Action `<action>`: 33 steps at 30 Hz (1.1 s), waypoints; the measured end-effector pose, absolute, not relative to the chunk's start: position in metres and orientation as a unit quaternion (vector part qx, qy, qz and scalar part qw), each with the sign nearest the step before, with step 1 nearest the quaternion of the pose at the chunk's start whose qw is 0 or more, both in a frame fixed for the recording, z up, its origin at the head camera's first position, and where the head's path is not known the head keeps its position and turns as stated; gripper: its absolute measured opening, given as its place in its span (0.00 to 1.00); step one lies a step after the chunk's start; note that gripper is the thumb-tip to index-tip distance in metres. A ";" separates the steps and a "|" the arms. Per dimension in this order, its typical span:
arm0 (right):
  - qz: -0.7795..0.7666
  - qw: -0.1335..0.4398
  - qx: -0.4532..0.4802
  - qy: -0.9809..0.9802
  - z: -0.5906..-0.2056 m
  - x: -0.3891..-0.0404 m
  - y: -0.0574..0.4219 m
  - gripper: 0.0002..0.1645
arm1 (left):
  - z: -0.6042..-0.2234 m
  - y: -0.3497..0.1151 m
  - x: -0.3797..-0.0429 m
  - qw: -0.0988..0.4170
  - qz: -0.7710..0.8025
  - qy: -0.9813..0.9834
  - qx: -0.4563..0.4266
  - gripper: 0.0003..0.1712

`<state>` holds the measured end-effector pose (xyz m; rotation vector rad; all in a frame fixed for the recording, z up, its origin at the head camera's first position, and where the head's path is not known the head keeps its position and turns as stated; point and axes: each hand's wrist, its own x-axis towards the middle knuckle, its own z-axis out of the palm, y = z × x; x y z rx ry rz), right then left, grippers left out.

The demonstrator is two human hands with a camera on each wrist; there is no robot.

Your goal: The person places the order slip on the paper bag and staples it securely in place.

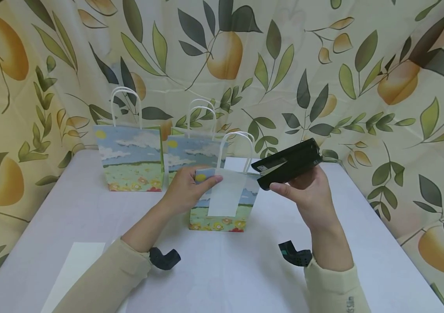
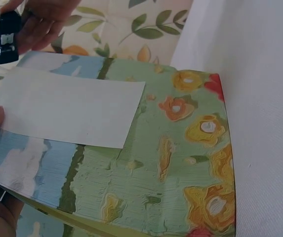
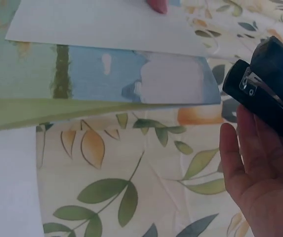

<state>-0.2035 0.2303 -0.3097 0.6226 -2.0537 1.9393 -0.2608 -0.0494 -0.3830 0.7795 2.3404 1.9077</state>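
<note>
My left hand [image 1: 187, 189] pinches the upper left edge of a small paper gift bag [image 1: 222, 222], its thumb pressing a blank white paper strip [image 1: 227, 195] flat against the front. The bag has white twisted handles and a painted sky and flower meadow. In my right hand [image 1: 312, 198] is a black stapler [image 1: 288, 163], held at the bag's upper right corner with its jaws apart. From the right wrist view, the stapler [image 3: 260, 89] sits just beyond the bag's top edge, a small gap between them.
Two matching gift bags stand behind, one at the left [image 1: 132, 158] and one in the middle [image 1: 190, 150], partly hidden. White paper [image 1: 75, 274] lies at the front left of the white table [image 1: 269, 269], partly under my left sleeve. A fruit-patterned cloth [image 1: 222, 56] hangs behind.
</note>
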 end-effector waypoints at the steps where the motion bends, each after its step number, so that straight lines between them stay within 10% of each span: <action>1: 0.666 0.126 0.218 -0.702 -0.310 -0.203 0.228 0.43 | -0.383 -0.049 -0.261 0.012 0.612 0.750 0.250 0.13; 33: 0.620 0.172 0.235 -0.729 -0.329 -0.223 0.191 0.42 | -0.383 -0.048 -0.261 -0.001 0.615 0.742 0.266 0.11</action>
